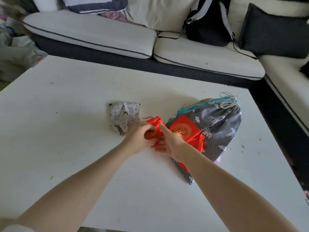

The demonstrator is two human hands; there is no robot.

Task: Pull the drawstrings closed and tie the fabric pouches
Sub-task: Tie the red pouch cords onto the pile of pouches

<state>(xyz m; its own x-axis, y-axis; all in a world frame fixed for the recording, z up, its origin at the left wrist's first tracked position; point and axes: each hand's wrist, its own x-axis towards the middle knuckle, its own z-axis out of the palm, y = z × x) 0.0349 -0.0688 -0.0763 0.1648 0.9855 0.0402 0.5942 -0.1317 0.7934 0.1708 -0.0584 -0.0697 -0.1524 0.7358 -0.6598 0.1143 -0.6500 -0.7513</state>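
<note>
A small red pouch lies at the middle of the white table, and both hands are on it. My left hand grips its left side with curled fingers. My right hand holds its right side, forefinger stretched up along the fabric. A thin red drawstring sticks out at the pouch's top left. Beside it, a second red pouch with a gold round emblem rests on a large grey unicorn-print drawstring bag. A small white cartoon-print pouch lies to the left.
A teal printed bag peeks out under the grey one, with beige cords bunched at their tops. A white sofa runs behind the table, with a black backpack and a dark cushion on it.
</note>
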